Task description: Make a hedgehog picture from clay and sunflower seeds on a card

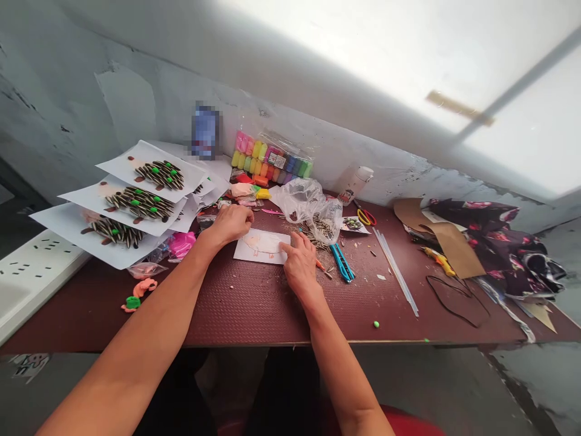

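Note:
A small white card with a hedgehog-like outline lies on the table, a pale peach layer covering part of the drawing. My left hand is over its upper left corner, fingers curled together; what they hold, if anything, is hidden. At the card's right edge rests my right hand, index fingertip on the paper and the other fingers stretched out. Right beside that hand are a blue utility knife and a heap of striped sunflower seeds, partly under a clear plastic bag.
Sheets with seed-covered hedgehogs are stacked at left, near a white power strip. Packs of coloured clay lean on the wall. Rightward are a white bottle, scissors, clear sticks, a yellow-handled tool and flowered cloth.

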`<act>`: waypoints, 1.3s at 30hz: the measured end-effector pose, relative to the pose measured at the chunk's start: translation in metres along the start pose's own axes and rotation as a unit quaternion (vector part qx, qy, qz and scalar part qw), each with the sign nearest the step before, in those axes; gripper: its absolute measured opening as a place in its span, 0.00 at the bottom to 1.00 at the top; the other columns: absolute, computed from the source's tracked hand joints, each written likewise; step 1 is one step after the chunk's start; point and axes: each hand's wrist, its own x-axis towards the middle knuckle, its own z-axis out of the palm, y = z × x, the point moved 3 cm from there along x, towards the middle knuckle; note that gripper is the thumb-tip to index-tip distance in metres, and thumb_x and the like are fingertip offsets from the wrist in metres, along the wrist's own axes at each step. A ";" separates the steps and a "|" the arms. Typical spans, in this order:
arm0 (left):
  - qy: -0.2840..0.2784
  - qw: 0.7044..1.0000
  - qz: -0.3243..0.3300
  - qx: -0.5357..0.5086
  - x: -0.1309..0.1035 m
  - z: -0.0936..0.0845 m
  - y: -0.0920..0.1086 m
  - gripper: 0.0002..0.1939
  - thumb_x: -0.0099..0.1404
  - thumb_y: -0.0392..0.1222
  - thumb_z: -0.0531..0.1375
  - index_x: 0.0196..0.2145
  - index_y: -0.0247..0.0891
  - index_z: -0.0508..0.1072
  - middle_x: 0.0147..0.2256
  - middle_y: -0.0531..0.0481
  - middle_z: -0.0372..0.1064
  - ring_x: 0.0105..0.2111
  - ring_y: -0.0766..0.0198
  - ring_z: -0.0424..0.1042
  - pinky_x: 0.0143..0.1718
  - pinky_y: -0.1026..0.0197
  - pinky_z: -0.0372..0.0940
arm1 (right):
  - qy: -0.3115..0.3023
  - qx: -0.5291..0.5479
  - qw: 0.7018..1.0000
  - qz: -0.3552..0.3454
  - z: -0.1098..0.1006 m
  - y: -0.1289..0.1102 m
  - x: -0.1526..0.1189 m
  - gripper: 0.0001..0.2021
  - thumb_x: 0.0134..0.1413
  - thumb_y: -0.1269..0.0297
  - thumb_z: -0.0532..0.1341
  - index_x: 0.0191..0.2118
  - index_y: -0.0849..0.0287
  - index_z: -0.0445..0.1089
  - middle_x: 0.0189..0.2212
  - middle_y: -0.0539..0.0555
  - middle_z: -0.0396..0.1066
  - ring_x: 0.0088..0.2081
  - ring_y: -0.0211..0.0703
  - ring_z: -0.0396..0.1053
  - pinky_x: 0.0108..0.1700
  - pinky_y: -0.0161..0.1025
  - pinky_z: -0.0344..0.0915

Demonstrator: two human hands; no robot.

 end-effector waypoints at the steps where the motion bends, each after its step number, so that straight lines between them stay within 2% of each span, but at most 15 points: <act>1: 0.016 1.000 -0.007 -0.004 0.000 -0.002 0.000 0.16 0.62 0.37 0.55 0.40 0.41 0.83 0.41 0.42 0.80 0.45 0.48 0.76 0.50 0.51 0.66 | 0.000 -0.001 1.000 -0.008 0.000 -0.001 -0.001 0.19 0.65 0.73 0.55 0.52 0.50 0.79 0.66 0.57 0.64 0.69 0.55 0.54 0.65 0.52 0.54; 6: 0.127 0.990 -0.063 -0.006 -0.002 -0.006 -0.010 0.25 0.64 0.37 0.54 0.57 0.36 0.77 0.51 0.35 0.73 0.53 0.43 0.70 0.55 0.49 0.63 | -0.009 -0.010 1.000 -0.025 0.002 -0.006 -0.001 0.22 0.65 0.74 0.55 0.57 0.49 0.76 0.67 0.57 0.62 0.70 0.56 0.53 0.65 0.52 0.54; 8: 0.136 0.987 -0.083 -0.017 -0.004 -0.003 -0.014 0.28 0.65 0.36 0.54 0.62 0.35 0.72 0.53 0.34 0.71 0.54 0.42 0.68 0.56 0.48 0.62 | -0.011 -0.012 1.000 -0.021 0.002 -0.007 0.001 0.23 0.65 0.74 0.54 0.60 0.49 0.74 0.69 0.59 0.60 0.70 0.56 0.52 0.65 0.52 0.54; 12: 0.139 0.986 -0.082 -0.034 -0.004 0.003 -0.013 0.28 0.65 0.37 0.55 0.63 0.36 0.70 0.55 0.34 0.68 0.55 0.41 0.66 0.58 0.45 0.61 | -0.037 -0.015 0.999 -0.020 0.004 -0.009 0.003 0.23 0.66 0.73 0.54 0.60 0.47 0.74 0.69 0.58 0.60 0.71 0.56 0.52 0.66 0.52 0.54; 16: 0.161 0.984 -0.074 -0.026 -0.003 0.000 -0.007 0.23 0.64 0.39 0.57 0.56 0.37 0.75 0.52 0.35 0.69 0.55 0.41 0.66 0.57 0.44 0.62 | -0.031 0.006 0.999 -0.023 0.005 -0.008 0.004 0.23 0.65 0.74 0.55 0.59 0.47 0.75 0.69 0.56 0.60 0.71 0.55 0.52 0.67 0.51 0.54; 21: 0.129 0.990 -0.055 -0.008 -0.005 -0.002 -0.001 0.19 0.62 0.40 0.59 0.50 0.39 0.78 0.51 0.37 0.72 0.53 0.42 0.68 0.55 0.44 0.63 | 0.009 0.029 0.999 -0.014 0.006 -0.005 0.005 0.25 0.64 0.77 0.54 0.60 0.47 0.74 0.69 0.57 0.61 0.71 0.54 0.51 0.67 0.53 0.53; 25: 0.096 0.994 -0.052 0.005 -0.007 -0.002 0.001 0.21 0.61 0.40 0.60 0.51 0.37 0.78 0.51 0.36 0.74 0.54 0.41 0.68 0.56 0.44 0.62 | 0.024 0.029 0.999 -0.029 0.008 -0.008 0.006 0.22 0.64 0.75 0.56 0.57 0.46 0.76 0.68 0.56 0.62 0.71 0.55 0.50 0.66 0.53 0.53; 28: 0.089 0.995 -0.040 0.004 -0.008 -0.005 0.003 0.20 0.61 0.40 0.60 0.50 0.38 0.79 0.52 0.36 0.74 0.54 0.42 0.69 0.55 0.45 0.63 | 0.029 0.019 0.999 -0.041 0.005 -0.011 0.004 0.20 0.65 0.74 0.56 0.54 0.49 0.78 0.68 0.57 0.62 0.71 0.56 0.49 0.66 0.55 0.52; 30: 0.077 0.996 -0.032 -0.003 -0.007 -0.008 0.005 0.16 0.62 0.39 0.59 0.46 0.38 0.81 0.49 0.38 0.76 0.53 0.43 0.70 0.54 0.46 0.63 | 0.018 0.010 0.999 -0.046 0.000 -0.013 0.004 0.19 0.64 0.75 0.55 0.51 0.53 0.79 0.68 0.59 0.60 0.72 0.57 0.48 0.67 0.55 0.52; 33: 0.029 0.999 -0.016 -0.019 -0.007 -0.012 0.007 0.12 0.62 0.38 0.58 0.38 0.40 0.82 0.41 0.42 0.80 0.48 0.46 0.74 0.54 0.46 0.62 | -0.003 -0.004 0.999 -0.049 -0.008 -0.015 0.006 0.19 0.63 0.76 0.55 0.51 0.56 0.79 0.69 0.61 0.60 0.72 0.57 0.47 0.68 0.55 0.50; 39: -0.035 0.999 0.005 -0.015 -0.008 -0.011 0.007 0.12 0.57 0.33 0.59 0.34 0.41 0.82 0.37 0.42 0.80 0.45 0.45 0.75 0.54 0.43 0.59 | -0.064 -0.029 0.993 -0.095 -0.013 -0.021 0.017 0.24 0.65 0.75 0.54 0.60 0.48 0.74 0.71 0.58 0.56 0.73 0.57 0.46 0.67 0.55 0.50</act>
